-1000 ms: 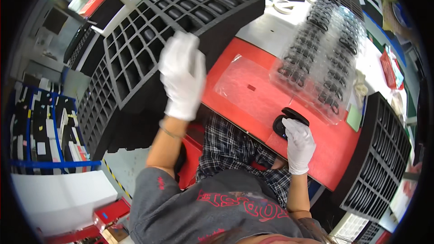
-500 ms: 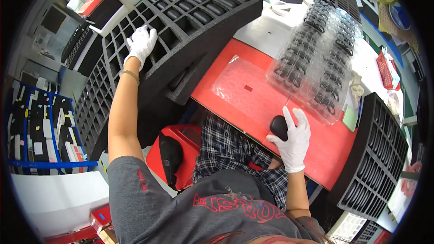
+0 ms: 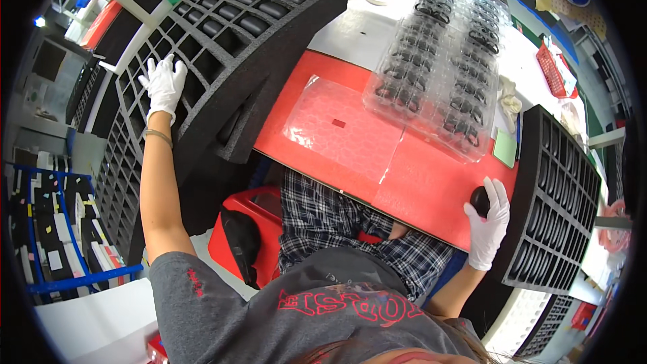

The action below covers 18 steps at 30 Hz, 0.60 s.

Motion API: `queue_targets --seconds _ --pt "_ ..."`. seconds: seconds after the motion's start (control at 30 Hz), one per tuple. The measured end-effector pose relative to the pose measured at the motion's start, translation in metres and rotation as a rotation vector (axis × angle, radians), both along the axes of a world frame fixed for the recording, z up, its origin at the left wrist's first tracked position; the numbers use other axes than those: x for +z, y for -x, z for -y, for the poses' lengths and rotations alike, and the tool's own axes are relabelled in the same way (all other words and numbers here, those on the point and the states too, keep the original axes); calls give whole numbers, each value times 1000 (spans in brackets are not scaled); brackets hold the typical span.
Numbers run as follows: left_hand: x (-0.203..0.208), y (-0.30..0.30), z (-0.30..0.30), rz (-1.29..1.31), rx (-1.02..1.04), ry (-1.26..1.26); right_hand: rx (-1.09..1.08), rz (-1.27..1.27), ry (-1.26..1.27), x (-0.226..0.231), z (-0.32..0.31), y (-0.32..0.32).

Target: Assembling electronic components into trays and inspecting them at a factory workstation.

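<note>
My right hand (image 3: pixel 491 232), in a white glove, is closed round a smooth black oval case (image 3: pixel 479 200) above the right end of the red mat (image 3: pixel 431 192). The case sticks out beside the fingers on their left. At the left, my gloved left hand (image 3: pixel 164 86) lies over the compartments of a big black foam tray (image 3: pixel 266 50), its fingers spread and nothing visible in them. Several black oval cases (image 3: pixel 253 24) sit in the far compartments of that tray; those around my left hand look dark, and their contents cannot be made out.
A second black foam tray (image 3: pixel 522 192) full of dark oval pieces stands right of my right hand. Clear plastic trays (image 3: pixel 441 61) with black looped parts lie at the back. A clear plastic sheet (image 3: pixel 337 128), a green pad (image 3: pixel 505 147) and a red basket (image 3: pixel 552 71) are also around.
My right hand has carried the black oval case rightward, toward the right foam tray. My left hand stays over the left tray with its fingers more spread. The whole view has shifted.
</note>
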<state>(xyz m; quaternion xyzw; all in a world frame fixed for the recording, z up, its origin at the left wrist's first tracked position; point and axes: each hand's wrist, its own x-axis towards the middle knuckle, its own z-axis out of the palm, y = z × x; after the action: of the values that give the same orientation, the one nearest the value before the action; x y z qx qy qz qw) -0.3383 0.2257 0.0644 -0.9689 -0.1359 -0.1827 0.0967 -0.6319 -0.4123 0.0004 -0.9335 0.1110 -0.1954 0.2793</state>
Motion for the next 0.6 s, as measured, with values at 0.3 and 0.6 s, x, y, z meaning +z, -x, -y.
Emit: queue_targets --seconds 0.3,0.6 --pt "14 13 13 503 -345 -28 319 245 -143 -9 -93 -35" --pt "27 24 50 473 -289 125 380 141 -292 -24 -105 -43"
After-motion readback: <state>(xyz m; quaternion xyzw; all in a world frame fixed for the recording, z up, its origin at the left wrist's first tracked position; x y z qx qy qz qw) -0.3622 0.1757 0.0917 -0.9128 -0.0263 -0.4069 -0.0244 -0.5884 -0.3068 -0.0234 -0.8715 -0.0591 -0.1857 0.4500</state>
